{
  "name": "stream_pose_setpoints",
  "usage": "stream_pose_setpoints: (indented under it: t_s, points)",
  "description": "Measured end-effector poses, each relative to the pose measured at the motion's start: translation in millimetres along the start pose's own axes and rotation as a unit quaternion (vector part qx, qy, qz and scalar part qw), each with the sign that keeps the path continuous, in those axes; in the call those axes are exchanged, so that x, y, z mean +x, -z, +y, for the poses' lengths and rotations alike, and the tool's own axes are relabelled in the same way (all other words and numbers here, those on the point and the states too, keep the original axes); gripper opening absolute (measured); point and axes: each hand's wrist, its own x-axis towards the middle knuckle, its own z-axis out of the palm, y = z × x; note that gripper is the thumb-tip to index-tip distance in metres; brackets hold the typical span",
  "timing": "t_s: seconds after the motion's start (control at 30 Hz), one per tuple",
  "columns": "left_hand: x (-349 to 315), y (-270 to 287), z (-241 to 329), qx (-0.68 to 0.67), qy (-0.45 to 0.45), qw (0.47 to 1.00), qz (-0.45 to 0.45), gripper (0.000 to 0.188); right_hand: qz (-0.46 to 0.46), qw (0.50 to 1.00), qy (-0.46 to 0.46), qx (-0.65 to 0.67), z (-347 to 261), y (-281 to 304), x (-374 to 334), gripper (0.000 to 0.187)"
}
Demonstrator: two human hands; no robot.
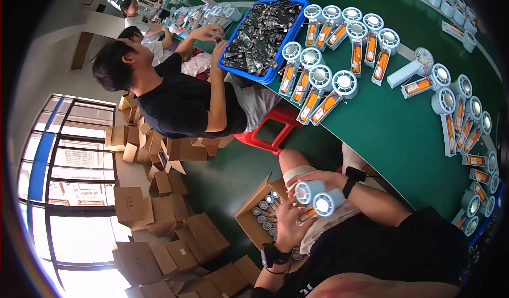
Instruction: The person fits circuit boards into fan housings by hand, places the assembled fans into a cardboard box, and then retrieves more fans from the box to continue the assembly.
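Two light-blue fan housings with round slotted heads are between my hands, above my lap. Orange batteries show by their handles. My left hand is closed round the handle end of the nearer one. Behind the heads, my right hand has its fingers curled against the farther housing; its fingertips are partly hidden. Just beneath and left of my hands, an open cardboard box holds several similar fan housings standing in rows, heads up.
A green table curves along my right, carrying several groups of fan housings. A blue tray of small black parts stands farther up. A co-worker sits near a red stool. Cardboard boxes crowd the floor at left.
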Motion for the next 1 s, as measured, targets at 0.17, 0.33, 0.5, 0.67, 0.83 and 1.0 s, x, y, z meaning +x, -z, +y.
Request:
stream_pose_setpoints:
  t_s: [0.17, 0.33, 0.5, 0.67, 0.83, 1.0]
  points:
    - [-49, -3, -47, 0.070, 0.129, 0.989, -0.011, 0.038, 0.155, 0.911, -0.381, 0.024, -29, -11, 4, 0.053]
    - [-63, 0, -53, 0.143, 0.117, 0.983, 0.010, 0.039, 0.179, 0.879, -0.413, -0.159, -11, -7, -1, 0.050]
    - [-150, -10, -103, 0.164, 0.272, 0.931, 0.180, 0.032, 0.267, 0.871, -0.409, 0.047, -6, 13, -10, 0.054]
    - [-258, -80, -222, -0.106, 0.618, 0.712, 0.317, 0.034, 0.384, 0.853, -0.343, 0.092, -6, 20, -11, 0.075]
    - [-339, -129, -299, -0.122, 0.674, 0.683, 0.254, 0.038, 0.377, 0.849, -0.351, 0.116, -3, 22, -9, 0.082]
    - [-340, -173, -323, -0.138, 0.711, 0.678, 0.126, 0.033, 0.399, 0.839, -0.345, 0.135, -12, 31, -23, 0.085]
